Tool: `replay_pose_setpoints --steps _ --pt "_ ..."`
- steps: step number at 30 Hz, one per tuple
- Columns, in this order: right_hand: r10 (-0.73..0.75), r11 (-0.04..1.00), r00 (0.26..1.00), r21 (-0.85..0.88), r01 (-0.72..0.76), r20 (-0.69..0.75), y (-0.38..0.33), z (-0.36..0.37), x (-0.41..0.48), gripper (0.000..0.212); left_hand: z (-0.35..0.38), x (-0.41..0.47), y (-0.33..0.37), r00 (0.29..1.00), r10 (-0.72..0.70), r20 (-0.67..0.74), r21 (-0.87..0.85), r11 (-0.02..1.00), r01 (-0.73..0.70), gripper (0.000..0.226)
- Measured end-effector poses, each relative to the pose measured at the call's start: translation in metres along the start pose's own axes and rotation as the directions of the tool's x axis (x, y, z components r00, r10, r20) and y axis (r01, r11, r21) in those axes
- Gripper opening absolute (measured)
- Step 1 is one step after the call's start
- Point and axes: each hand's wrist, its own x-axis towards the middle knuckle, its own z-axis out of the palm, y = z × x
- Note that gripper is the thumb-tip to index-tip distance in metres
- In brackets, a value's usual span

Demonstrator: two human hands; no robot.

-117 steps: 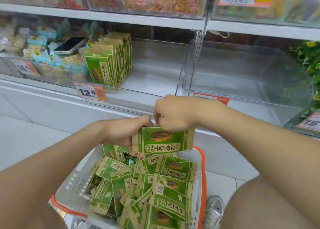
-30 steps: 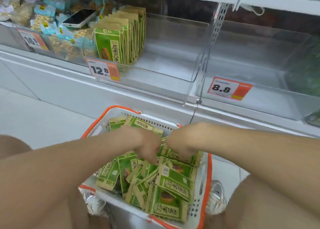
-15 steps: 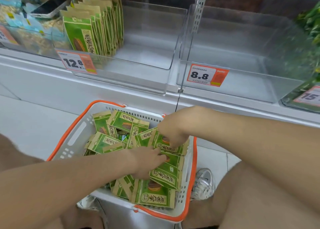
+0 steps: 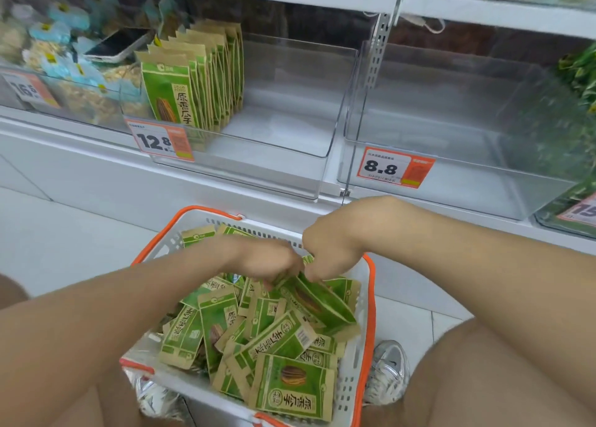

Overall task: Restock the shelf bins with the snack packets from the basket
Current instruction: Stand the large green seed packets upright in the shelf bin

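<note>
Tag reads 12.8, next tag 8.8; right hand pinches packet.

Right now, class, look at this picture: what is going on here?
A person at a shop shelf has both hands in a white basket of green sunflower-seed packets. The right hand grips a small bunch by its top edge; the left hand has its fingers on the same bunch, though whether they grip is unclear. A row of matching packets stands in the clear bin tagged 12.8.
</note>
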Motion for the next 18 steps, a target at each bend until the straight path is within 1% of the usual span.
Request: replay_pose_setpoints --steps 1,2,3,5,7,8,10,12,14,15,17,18 --pt "-0.004 0.999 1.0 0.047 0.004 0.0 0.001 -0.004 -0.003 0.043 -0.01 -0.004 -0.005 0.999 -0.018 -0.035 -0.099 0.995 0.015 0.043" --pt "-0.016 0.997 1.0 0.078 0.017 -0.016 0.002 -0.007 -0.005 0.047 -0.02 -0.009 -0.01 0.999 -0.027 -0.043 -0.206 0.978 0.018 0.055" --pt "-0.034 0.994 0.998 0.098 0.038 -0.051 0.004 -0.011 -0.008 0.048 -0.029 -0.014 -0.015 0.999 -0.028 -0.039 -0.297 0.955 0.015 0.061" --pt "-0.073 0.989 0.983 0.118 0.094 -0.167 0.008 -0.018 -0.011 0.041 -0.046 -0.027 -0.021 0.998 -0.015 -0.053 -0.388 0.922 -0.007 0.063" --pt "-0.087 0.986 0.938 0.108 0.131 -0.336 0.011 -0.028 -0.015 0.033 -0.057 -0.038 -0.024 0.993 -0.036 -0.111 -0.414 0.91 -0.013 0.058" --pt "-0.083 0.985 0.902 0.104 0.139 -0.423 0.013 -0.033 -0.017 0.032 -0.061 -0.044 -0.024 0.986 -0.05 -0.158 -0.403 0.915 -0.018 0.053" --pt "-0.046 0.976 0.802 0.143 0.162 -0.595 0.013 -0.042 -0.022 0.036 -0.067 -0.057 -0.022 0.956 -0.017 -0.294 -0.285 0.956 -0.071 0.036" --pt "0.017 0.959 0.659 0.199 0.202 -0.752 0.014 -0.049 -0.022 0.041 -0.072 -0.067 -0.017 0.916 0.077 -0.394 -0.227 0.958 -0.178 0.017" --pt "0.087 0.95 0.521 0.228 0.213 -0.849 0.015 -0.053 -0.017 0.042 -0.077 -0.072 -0.014 0.861 0.126 -0.493 -0.289 0.909 -0.299 0.019" --pt "0.119 0.945 0.472 0.245 0.215 -0.874 0.016 -0.055 -0.015 0.04 -0.081 -0.072 -0.013 0.827 0.119 -0.55 -0.346 0.868 -0.355 0.024" --pt "0.17 0.932 0.409 0.281 0.229 -0.896 0.018 -0.058 -0.011 0.036 -0.087 -0.073 -0.013 0.74 0.099 -0.666 -0.38 0.808 -0.45 0.025" --pt "0.187 0.92 0.38 0.297 0.256 -0.906 0.018 -0.059 -0.011 0.032 -0.088 -0.077 -0.011 0.713 0.105 -0.693 -0.375 0.792 -0.481 0.031"
